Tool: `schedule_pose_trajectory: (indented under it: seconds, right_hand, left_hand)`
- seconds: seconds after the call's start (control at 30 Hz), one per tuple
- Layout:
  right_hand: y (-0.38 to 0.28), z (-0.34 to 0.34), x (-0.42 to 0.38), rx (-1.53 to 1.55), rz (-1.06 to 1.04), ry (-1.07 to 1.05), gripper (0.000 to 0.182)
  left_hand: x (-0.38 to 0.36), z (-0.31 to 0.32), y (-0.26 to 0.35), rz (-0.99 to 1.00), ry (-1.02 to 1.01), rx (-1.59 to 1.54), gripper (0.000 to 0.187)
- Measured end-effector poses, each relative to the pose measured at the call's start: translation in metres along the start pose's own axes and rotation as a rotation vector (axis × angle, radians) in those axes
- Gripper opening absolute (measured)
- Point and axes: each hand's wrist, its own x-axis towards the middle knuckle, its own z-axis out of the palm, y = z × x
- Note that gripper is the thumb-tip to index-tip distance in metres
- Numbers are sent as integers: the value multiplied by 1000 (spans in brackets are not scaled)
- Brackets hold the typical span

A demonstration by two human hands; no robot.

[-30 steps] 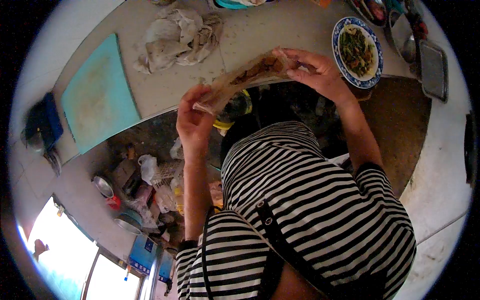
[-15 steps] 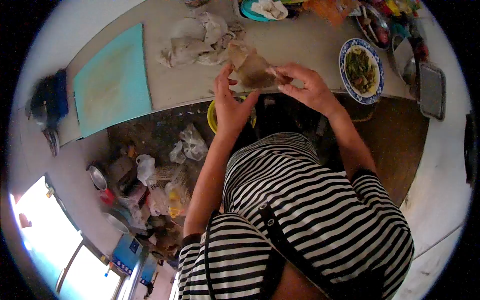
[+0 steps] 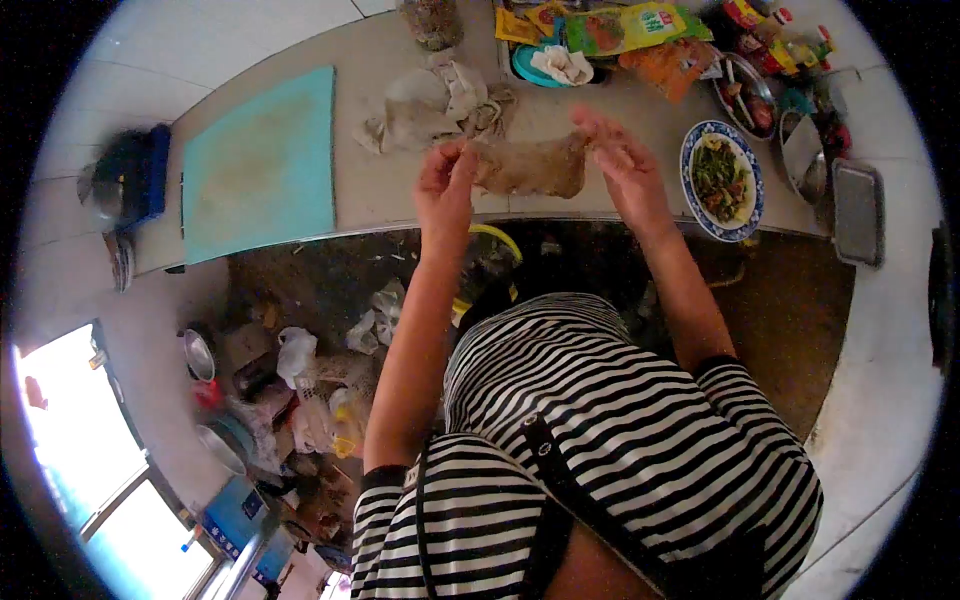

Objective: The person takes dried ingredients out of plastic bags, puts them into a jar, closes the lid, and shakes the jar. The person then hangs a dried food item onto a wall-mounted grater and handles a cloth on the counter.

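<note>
A thin brown, wet-looking cloth [image 3: 532, 168] is stretched between my two hands above the front edge of the counter. My left hand [image 3: 445, 190] pinches its left end with closed fingers. At its right end, my right hand [image 3: 625, 172] holds the upper corner between thumb and fingers. A crumpled greyish cloth [image 3: 425, 108] lies on the counter just behind my left hand. To the right of my right hand is a blue-and-white plate [image 3: 751, 222] of cooked green food.
A turquoise board [image 3: 260, 165] lies on the counter [image 3: 375, 195] at the left. Behind are a jar [image 3: 432, 25], seasoning packets [image 3: 635, 28] and a turquoise bowl [image 3: 530, 66] with a white cloth. Metal bowls and a grey tray [image 3: 858, 213] stand right. A yellow-rimmed bucket [image 3: 497, 238] is below.
The brown cloth, bunched up before, is now spread out flat between my hands. My hands have moved farther apart. The camera view has shifted slightly.
</note>
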Motion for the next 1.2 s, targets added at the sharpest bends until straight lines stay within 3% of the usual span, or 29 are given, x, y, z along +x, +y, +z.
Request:
schedule_pose_trajectory:
  seconds: [0.03,0.13,0.23,0.33,0.37,0.43,0.53,0.57,0.63,0.67,0.83,0.87,0.97,1.03,1.13,1.2]
  right_hand:
    - [2,1,3,198,35,10,42]
    - [4,13,13,177,9,-184,55]
    - [-1,21,23,-510,-21,-357,65]
    - [-37,71,22,-839,-8,-409,68]
    - [-27,79,23,-843,-145,-366,54]
    - [-29,73,29,-731,11,-394,41]
    - [-40,80,29,-579,181,-413,28]
    - [-43,83,26,-531,230,-412,27]
    - [-35,85,22,-460,-8,-411,26]
    - [-36,89,20,-421,-122,-411,26]
    - [-46,97,3,-565,-84,-320,28]
    - [-48,98,2,-593,-94,-301,29]
    - [-68,91,5,-358,312,-325,24]
    - [-71,83,6,-252,299,-384,22]
    - [-85,86,0,-87,326,-487,19]
    - [-97,89,-1,-104,286,-541,17]
  left_hand:
    - [-4,-4,5,8,-25,-16,11]
    - [-10,-9,17,55,-94,-78,9]
    - [-9,-11,21,185,-144,-40,11]
    - [-4,-11,30,446,-177,280,14]
    - [-8,-8,39,542,-171,405,15]
    - [-7,-11,46,674,-215,500,22]
    - [-10,-16,60,271,-227,-20,26]
    - [-12,-21,64,195,-278,3,26]
    - [-16,-32,69,41,-375,45,28]
    - [-21,-31,72,41,-363,50,26]
    - [-45,-22,87,64,-204,256,20]
    - [-47,-25,86,189,-197,302,21]
    - [-50,-31,85,555,-228,330,25]
    - [-47,-31,85,781,-311,199,33]
    - [-51,-21,81,352,-489,-30,42]
    - [-49,-24,82,282,-506,7,46]
